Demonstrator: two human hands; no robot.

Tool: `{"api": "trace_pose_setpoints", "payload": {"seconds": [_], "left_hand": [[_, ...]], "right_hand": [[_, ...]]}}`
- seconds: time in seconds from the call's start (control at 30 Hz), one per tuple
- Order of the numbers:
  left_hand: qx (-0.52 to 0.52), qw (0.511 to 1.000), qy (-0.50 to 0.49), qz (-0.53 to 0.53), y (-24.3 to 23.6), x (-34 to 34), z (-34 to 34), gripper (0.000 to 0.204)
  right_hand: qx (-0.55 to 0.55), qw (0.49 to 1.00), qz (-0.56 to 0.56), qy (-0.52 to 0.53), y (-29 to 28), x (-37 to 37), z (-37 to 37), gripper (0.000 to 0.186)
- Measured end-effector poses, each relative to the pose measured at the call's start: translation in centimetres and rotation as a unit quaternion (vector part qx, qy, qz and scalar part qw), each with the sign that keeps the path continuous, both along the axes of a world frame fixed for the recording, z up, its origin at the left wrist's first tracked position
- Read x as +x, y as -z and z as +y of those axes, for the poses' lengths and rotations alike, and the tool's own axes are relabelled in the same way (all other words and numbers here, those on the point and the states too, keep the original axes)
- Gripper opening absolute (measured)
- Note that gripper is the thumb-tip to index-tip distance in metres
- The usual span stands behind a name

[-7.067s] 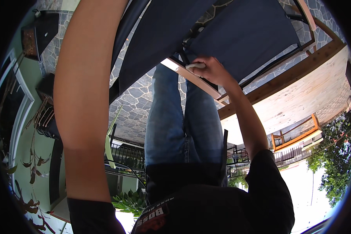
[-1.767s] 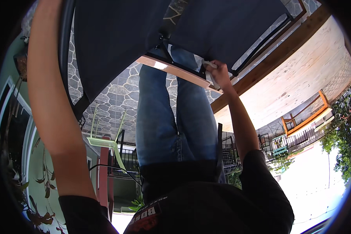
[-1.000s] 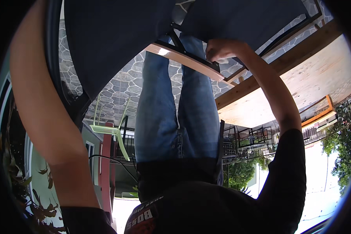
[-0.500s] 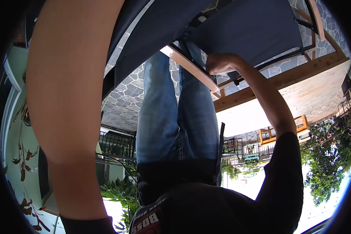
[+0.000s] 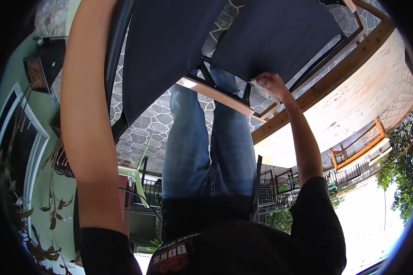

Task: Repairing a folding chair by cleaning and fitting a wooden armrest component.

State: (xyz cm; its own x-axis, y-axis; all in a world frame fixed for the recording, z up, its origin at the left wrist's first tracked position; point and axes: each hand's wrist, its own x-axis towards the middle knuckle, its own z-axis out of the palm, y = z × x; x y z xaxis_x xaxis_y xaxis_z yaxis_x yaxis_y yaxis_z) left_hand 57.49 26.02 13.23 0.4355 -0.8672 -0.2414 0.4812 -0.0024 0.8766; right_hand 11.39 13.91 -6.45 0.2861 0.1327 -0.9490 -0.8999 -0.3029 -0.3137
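My right hand (image 5: pixel 271 87) is closed around a whitish, crumpled cloth (image 5: pixel 263 91), seen only in part. It is at the near edge of a dark navy fabric panel (image 5: pixel 275 36) of a chair, just beyond the chair's pale wooden armrest (image 5: pixel 218 97). A second navy panel (image 5: pixel 167 50) rises at the left, joined to the first by a black frame. Along that panel's left side my left forearm (image 5: pixel 89 110) reaches up and out of the picture, so my left hand is hidden.
A wooden table (image 5: pixel 344 101) with a thick beam edge stands close on the right. Stone paving (image 5: pixel 144 130) lies underfoot. Farther off are an orange-brown wooden bench (image 5: pixel 362 146), black metal furniture and a green wall (image 5: pixel 46 178) with a trailing plant.
My right hand has moved from beside the armrest to the fabric panel's edge, and the whitish cloth now shows in it. The whole view has shifted slightly.
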Motion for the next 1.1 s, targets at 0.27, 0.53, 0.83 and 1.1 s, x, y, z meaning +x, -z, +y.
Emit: {"api": "trace_pose_setpoints", "payload": {"seconds": [0.27,0.53,0.83,1.1], "left_hand": [[-0.058,0.994,-0.018,0.096,2.5,-0.1,-0.4,0.045],[0.143,0.96,-0.059,-0.234,1.2,2.1,-0.4,0.053],[0.002,0.457,0.162,-0.875,-4.0,-8.6,2.0,0.026],[-0.02,0.609,0.527,-0.592,9.2,-28.4,4.4,0.025]], "right_hand": [[0.019,0.721,0.084,0.688,-8.3,-8.8,13.3,0.035],[0.064,0.356,-0.002,0.932,-10.4,-6.2,27.9,0.046],[0.123,0.162,-0.127,0.971,-13.6,2.3,38.0,0.05],[0.122,-0.013,-0.178,0.976,-14.1,8.8,42.8,0.044]]}}
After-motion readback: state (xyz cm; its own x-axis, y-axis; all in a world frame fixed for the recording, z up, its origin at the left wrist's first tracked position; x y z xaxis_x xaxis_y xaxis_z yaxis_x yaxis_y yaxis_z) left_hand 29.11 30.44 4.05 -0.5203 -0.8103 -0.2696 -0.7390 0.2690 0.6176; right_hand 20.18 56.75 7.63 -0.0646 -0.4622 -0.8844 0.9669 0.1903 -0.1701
